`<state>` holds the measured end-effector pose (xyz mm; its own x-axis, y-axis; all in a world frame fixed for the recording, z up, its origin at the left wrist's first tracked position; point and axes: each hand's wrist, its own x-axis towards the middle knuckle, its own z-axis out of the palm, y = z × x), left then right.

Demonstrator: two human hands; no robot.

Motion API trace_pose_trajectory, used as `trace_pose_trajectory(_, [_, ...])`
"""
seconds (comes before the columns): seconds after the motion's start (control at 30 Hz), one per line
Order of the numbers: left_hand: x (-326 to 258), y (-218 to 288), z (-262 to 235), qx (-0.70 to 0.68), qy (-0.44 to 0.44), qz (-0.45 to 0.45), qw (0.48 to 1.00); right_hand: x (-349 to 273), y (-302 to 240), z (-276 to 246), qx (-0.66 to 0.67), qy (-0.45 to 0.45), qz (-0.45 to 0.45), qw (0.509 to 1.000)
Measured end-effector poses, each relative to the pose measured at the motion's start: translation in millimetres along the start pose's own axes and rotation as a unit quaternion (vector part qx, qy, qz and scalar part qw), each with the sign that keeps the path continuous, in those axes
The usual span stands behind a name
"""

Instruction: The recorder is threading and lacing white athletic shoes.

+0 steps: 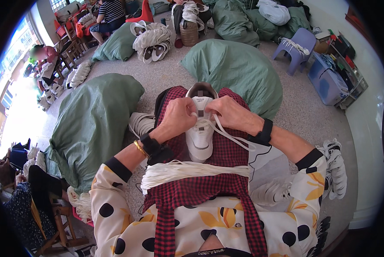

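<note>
A white sneaker [199, 141] rests on my lap over a red and black checked apron [170, 147], its toe toward me and its dark-lined opening away. My left hand [180, 115] is closed at the left edge of the tongue, by the eyelets. On the other side my right hand [232, 113] pinches a white shoelace [230, 136], whose loose length trails to the right below the wrist. What my left fingertips hold is mostly hidden, though lace shows beside them. Across my lap, nearer my body, lies a thick bundle of white laces [192, 172].
Large green sacks [100, 124] stand to the left and another sack [239, 73] ahead. Stacked white shoes [335, 169] sit at the right. A purple stool [295, 49] and a plastic bin [327, 79] are at the far right. Other people sit at the far left and near left.
</note>
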<state>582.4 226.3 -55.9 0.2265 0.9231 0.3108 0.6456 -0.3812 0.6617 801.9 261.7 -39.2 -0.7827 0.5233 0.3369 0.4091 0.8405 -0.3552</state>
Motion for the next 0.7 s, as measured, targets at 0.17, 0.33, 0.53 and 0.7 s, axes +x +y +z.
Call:
trace_pose_trajectory(0.17, [-1, 3, -24, -0.004, -0.097, 0.018, 0.995, 7, -4, -12, -0.052, -0.066, 0.016, 0.996])
trace_pose_trajectory(0.33, [21, -3, -44, 0.298, -0.153, 0.401, 0.853, 23, -4, -18, -0.270, -0.148, -0.132, 0.942])
trace_pose_trajectory(0.53, [45, 7, -44, 0.217, -0.346, 0.274, 0.871, 30, 16, -37, -0.095, -0.298, 0.041, 0.949])
trace_pose_trajectory(0.7, [69, 11, -31, 0.251, -0.404, 0.161, 0.865, 59, -8, -37, -0.077, -0.346, 0.168, 0.920])
